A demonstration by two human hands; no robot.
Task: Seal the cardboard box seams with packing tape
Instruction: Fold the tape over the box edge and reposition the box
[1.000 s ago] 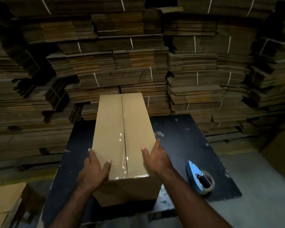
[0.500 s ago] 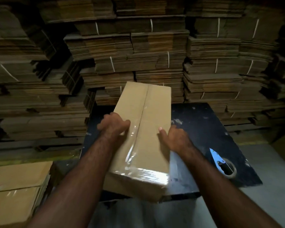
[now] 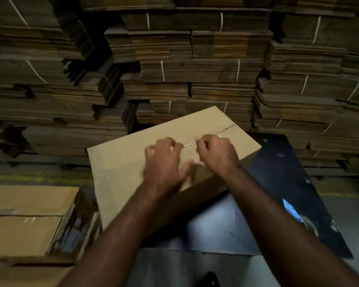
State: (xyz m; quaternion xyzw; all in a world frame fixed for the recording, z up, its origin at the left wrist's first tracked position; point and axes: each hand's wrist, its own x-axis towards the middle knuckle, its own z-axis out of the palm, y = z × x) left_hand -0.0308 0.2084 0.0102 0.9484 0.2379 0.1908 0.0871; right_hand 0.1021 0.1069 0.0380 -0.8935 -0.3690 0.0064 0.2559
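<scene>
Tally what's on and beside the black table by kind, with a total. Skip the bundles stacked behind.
Box on the table: 1
Tape dispenser, blue: 1
Flat cardboard stack at left: 1
Hands on the box: 2, left hand and right hand
Total: 5

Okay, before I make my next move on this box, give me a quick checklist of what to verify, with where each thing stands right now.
1. Box supported: not ok. It sits turned and tilted, overhanging the left edge of the dark table.
2. Both hands on the box: ok. Left hand and right hand are on its top face with fingers curled.
3. Firm grip: cannot tell. The hands are blurred.
4. Centre seam taped: cannot tell. Clear tape glints between the hands; a bare slit shows at the far end.
5. Tape dispenser within reach: ok. It lies on the table to the right.
</scene>
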